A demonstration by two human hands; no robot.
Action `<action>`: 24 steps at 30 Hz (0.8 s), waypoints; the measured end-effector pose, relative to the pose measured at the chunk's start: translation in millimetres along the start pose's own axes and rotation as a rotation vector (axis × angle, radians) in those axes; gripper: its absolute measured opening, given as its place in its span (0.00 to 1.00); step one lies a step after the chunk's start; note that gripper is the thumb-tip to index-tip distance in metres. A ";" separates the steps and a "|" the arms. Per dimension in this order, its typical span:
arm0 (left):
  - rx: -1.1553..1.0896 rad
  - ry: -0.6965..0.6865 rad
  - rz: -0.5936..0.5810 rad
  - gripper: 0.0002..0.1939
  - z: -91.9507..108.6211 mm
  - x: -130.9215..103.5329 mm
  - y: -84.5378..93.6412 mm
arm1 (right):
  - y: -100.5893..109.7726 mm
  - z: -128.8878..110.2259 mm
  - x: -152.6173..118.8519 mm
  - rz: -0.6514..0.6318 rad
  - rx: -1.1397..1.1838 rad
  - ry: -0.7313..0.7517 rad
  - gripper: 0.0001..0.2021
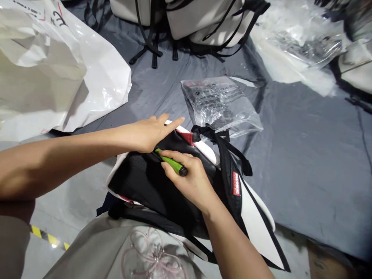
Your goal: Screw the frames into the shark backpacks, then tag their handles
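A black and white backpack (pixel 139 180) with red trim lies in front of me, partly off the table edge and against my body. My left hand (pixel 148 133) rests across its upper edge with the fingers spread. In my right hand (pixel 193 178) is a green pen-shaped tool (pixel 173 164) with a black end, gripped between thumb and fingers. The tool's other end reaches the black fabric close to my left wrist, and its tip is hidden. A red label (pixel 236 183) shows on the black strap at the right.
A clear plastic bag (pixel 223 102) with printing lies just beyond the backpack on the grey-covered table (pixel 308 155). Large white plastic sacking (pixel 95 73) spreads at the left. Light-coloured backpacks (pixel 203 21) stand at the back, and more clear plastic (pixel 305 46) lies at the right.
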State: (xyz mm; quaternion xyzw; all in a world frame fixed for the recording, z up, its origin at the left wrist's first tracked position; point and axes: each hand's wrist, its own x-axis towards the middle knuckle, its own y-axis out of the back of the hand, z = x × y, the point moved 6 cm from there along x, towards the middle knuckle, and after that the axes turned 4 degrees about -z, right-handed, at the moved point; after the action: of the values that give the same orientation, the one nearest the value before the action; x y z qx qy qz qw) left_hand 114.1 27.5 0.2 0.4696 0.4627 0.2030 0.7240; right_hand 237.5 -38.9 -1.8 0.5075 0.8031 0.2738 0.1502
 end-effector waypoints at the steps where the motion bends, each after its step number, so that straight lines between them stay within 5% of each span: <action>1: 0.000 -0.001 0.003 0.55 0.1 -0.3 0.3 | 0.1 -0.1 0.0 0.004 -0.013 0.000 0.13; 24: -0.013 -0.027 0.024 0.53 0.1 -1.8 1.2 | 0.3 -0.5 4.9 -0.112 0.093 0.126 0.16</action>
State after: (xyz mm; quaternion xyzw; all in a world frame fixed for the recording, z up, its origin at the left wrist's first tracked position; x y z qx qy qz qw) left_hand 113.4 26.8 2.2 0.4730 0.4457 0.2085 0.7308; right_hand 235.3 -34.5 -1.0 0.4499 0.8499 0.2589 0.0906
